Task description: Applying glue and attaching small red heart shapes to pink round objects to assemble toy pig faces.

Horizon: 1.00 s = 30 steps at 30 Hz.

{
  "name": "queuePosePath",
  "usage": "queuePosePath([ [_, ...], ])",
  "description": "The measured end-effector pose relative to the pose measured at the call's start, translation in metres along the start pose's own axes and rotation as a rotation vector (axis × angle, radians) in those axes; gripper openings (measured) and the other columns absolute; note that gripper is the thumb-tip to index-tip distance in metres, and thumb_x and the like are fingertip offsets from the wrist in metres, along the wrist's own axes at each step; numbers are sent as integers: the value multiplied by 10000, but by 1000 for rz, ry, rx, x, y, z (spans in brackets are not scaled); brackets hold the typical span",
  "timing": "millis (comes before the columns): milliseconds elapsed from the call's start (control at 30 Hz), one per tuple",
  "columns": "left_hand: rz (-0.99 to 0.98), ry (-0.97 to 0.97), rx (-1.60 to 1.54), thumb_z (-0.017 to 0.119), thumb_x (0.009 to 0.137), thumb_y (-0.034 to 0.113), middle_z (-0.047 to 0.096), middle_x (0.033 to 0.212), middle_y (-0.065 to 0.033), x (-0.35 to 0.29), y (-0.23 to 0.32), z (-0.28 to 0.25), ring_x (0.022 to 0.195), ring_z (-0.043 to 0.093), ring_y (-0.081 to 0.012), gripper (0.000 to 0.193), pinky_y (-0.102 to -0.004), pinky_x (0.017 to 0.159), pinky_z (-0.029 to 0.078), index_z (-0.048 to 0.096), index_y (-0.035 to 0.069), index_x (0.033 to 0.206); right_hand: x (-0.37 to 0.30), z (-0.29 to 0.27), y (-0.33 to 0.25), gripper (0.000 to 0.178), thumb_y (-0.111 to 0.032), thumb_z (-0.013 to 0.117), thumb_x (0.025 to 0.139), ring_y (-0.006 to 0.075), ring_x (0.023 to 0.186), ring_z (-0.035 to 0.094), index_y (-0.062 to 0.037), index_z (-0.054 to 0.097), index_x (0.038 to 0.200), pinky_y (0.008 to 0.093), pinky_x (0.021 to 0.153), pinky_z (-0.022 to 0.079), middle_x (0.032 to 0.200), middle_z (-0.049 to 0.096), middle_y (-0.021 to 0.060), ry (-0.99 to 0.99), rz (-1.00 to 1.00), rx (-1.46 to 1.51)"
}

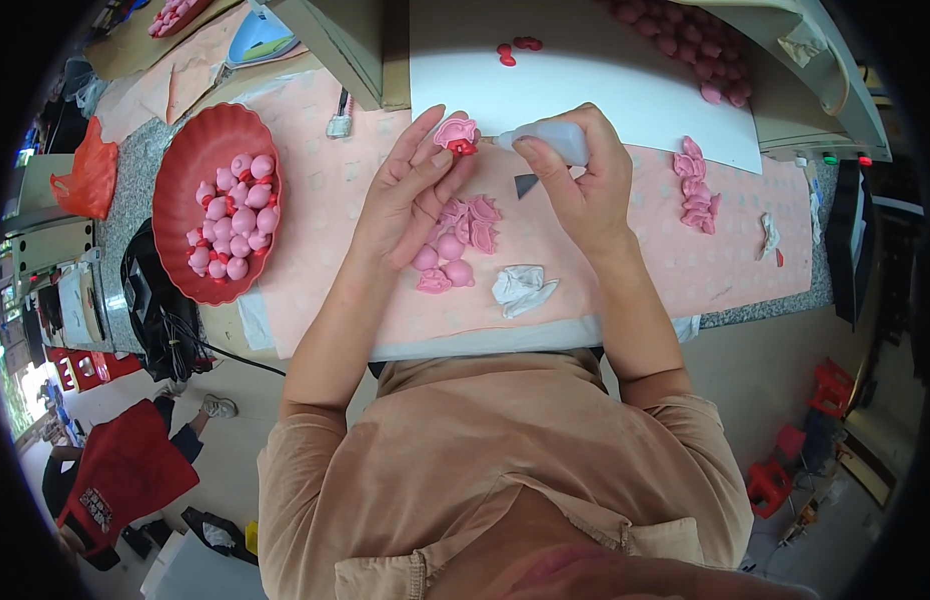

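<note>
My left hand (400,200) is raised above the table, its fingers closed on a small hollow pink part with a red piece (459,134) attached. My right hand (593,190) grips a translucent white squeeze bottle (560,141), tilted so its nozzle points left at the pink part. Whether the tip touches the part I cannot tell. Under my left hand lie several pink shell-like parts (475,224) and round pink pieces (457,272). A crumpled white tissue (523,290) rests between my forearms. Near the bottle is a small dark triangular piece (525,185).
A red scalloped bowl (170,225) of pink and red pieces stands left, with a brush (340,118) beyond it. White paper (605,95) bears small red parts (507,55). More pink parts (697,195) lie right. A person in a red vest (125,475) is lower left.
</note>
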<state>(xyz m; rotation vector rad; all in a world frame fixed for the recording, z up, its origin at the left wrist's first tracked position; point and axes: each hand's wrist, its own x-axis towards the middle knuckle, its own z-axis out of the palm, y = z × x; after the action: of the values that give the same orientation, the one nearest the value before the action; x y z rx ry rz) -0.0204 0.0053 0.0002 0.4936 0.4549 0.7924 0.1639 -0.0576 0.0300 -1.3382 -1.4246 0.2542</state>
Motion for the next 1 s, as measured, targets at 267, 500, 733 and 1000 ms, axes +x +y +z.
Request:
queuePosePath([
  [267, -10, 20, -2, 512, 941, 21, 551, 1252, -135, 2, -1, -3, 1150, 563, -215, 492, -349, 1041, 450, 346, 46, 1404, 2, -4, -1, 196, -153, 716, 835, 117, 694, 577, -26, 575, 885, 235, 628, 449, 782, 610, 38, -45, 5, -40],
  [500, -15, 2, -11, 504, 946, 28, 551, 1244, -153, 1, -1, -2, 1163, 556, -248, 483, -356, 1038, 451, 344, 41, 1402, 3, -1, -1, 244, -245, 728, 823, 144, 609, 567, -42, 593, 836, 265, 552, 444, 747, 598, 47, 40, 99, 73],
  [733, -14, -28, 11, 502, 946, 21, 548, 1248, -135, 0, -3, -2, 1165, 553, -240, 482, -360, 1045, 445, 340, 36, 1400, 2, 1, 1, 224, -226, 731, 820, 147, 675, 593, -41, 610, 859, 263, 613, 460, 779, 625, 47, 77, 125, 102],
  [1000, -52, -51, 22, 500, 946, 15, 524, 1281, -148, -2, -3, 3, 1196, 530, -262, 479, -352, 1055, 436, 334, 37, 1395, -1, 3, 2, 220, -226, 727, 824, 150, 708, 604, -47, 614, 881, 262, 640, 469, 804, 636, 41, 81, 117, 132],
])
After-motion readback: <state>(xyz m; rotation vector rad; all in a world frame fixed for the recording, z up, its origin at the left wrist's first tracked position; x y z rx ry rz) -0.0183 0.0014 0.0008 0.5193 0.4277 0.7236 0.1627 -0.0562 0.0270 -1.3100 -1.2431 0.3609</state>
